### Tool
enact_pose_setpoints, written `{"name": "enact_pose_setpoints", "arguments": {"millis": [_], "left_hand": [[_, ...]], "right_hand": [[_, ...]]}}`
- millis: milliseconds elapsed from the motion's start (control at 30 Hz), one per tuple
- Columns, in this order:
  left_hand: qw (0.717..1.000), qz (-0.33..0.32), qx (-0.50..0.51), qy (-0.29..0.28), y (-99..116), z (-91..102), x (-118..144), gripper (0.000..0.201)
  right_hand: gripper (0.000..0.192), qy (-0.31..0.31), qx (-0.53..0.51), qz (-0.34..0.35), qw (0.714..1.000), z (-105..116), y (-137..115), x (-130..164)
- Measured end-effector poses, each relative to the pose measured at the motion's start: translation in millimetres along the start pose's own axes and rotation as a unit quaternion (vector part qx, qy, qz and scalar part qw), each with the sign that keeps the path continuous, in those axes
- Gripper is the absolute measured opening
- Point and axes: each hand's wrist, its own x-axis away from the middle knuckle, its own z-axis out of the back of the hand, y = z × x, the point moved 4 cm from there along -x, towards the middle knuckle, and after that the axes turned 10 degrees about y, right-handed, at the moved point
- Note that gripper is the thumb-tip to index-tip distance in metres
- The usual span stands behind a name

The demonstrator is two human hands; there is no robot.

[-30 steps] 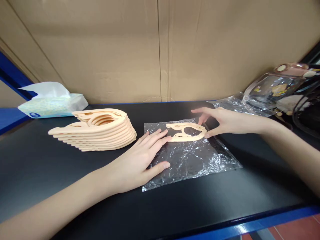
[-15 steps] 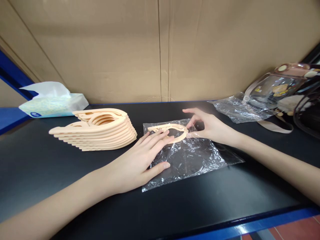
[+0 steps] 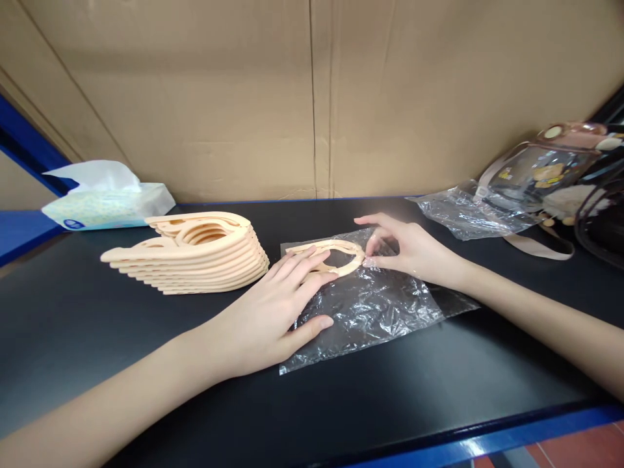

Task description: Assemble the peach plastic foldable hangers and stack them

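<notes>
A peach plastic folding hanger (image 3: 351,265) lies folded at the upper part of a clear plastic bag (image 3: 370,312). Whether it is inside the bag or on top I cannot tell. My left hand (image 3: 292,302) rests flat over the hanger's left part and the bag, fingers stretched out, hiding some of both. At the hanger's rounded right end, my right hand (image 3: 404,250) pinches the clear plastic between thumb and forefinger. Left of the bag stands a stack of several matching folded hangers (image 3: 209,266), close to my left fingers.
A tissue box (image 3: 110,205) sits at the back left. Toward the back right lie another clear bag (image 3: 453,211), a transparent bottle (image 3: 541,172) with a strap (image 3: 541,246), and a dark bag (image 3: 604,224). Cardboard (image 3: 219,97) stands behind the black table (image 3: 341,416).
My right thumb and forefinger have closed together on the plastic at the hanger's end. The hanger sits slightly further left under my left hand, which has barely moved.
</notes>
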Motion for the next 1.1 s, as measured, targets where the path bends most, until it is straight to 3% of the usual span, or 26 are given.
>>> {"name": "enact_pose_setpoints", "arguments": {"millis": [267, 533, 733, 833, 900, 1033, 1100], "left_hand": [[1.000, 0.008, -0.011, 0.022, -1.2, 1.3, -1.0, 0.044], [1.000, -0.003, 0.014, -0.012, 0.2, 3.5, -0.3, 0.039], [0.999, -0.035, 0.013, -0.024, 2.0, 11.9, 3.2, 0.031], [0.996, -0.080, -0.023, 0.013, 5.3, 26.6, 1.3, 0.029], [0.991, -0.098, -0.053, 0.077, 5.6, 45.1, -1.6, 0.032], [0.972, -0.059, -0.100, 0.202, -14.8, 91.4, 1.6, 0.039], [0.971, 0.000, -0.128, 0.201, -41.3, 107.9, 9.6, 0.058]], "right_hand": [[0.054, 0.003, -0.015, 0.006, 1.000, -2.1, 6.5, -0.9], [0.056, -0.034, -0.033, -0.012, 0.999, 3.4, 5.1, -1.9], [0.040, 0.002, 0.141, -0.019, 0.990, 22.3, 7.0, -3.9], [0.037, 0.005, 0.195, -0.026, 0.981, 26.1, 6.6, -3.8], [0.034, 0.005, 0.217, -0.029, 0.976, 26.5, 5.4, -3.6], [0.032, 0.008, 0.241, -0.030, 0.970, 26.5, 1.0, -3.5], [0.031, 0.009, 0.245, -0.028, 0.969, 26.8, -1.7, -3.4]]}}
